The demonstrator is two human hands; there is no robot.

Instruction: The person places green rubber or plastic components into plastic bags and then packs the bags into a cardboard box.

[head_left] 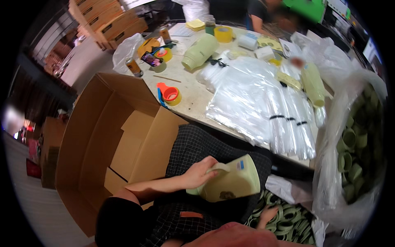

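Over my lap, my left hand is closed round the handle of a pale green plastic jug. The jug lies tilted on its side, its wide end toward the right, with a small blue-and-white label and a dark print on its wall. Down at the lower right, my right hand reaches into a heap of green ring-shaped plastic parts. Its fingers are among the parts, too small and partly hidden to show whether they grip one.
A large open cardboard box stands at my left. Clear plastic bags cover much of the table, with tape rolls and a green bottle-shaped jug behind. At right, a plastic-lined container holds green cups. Another person sits opposite.
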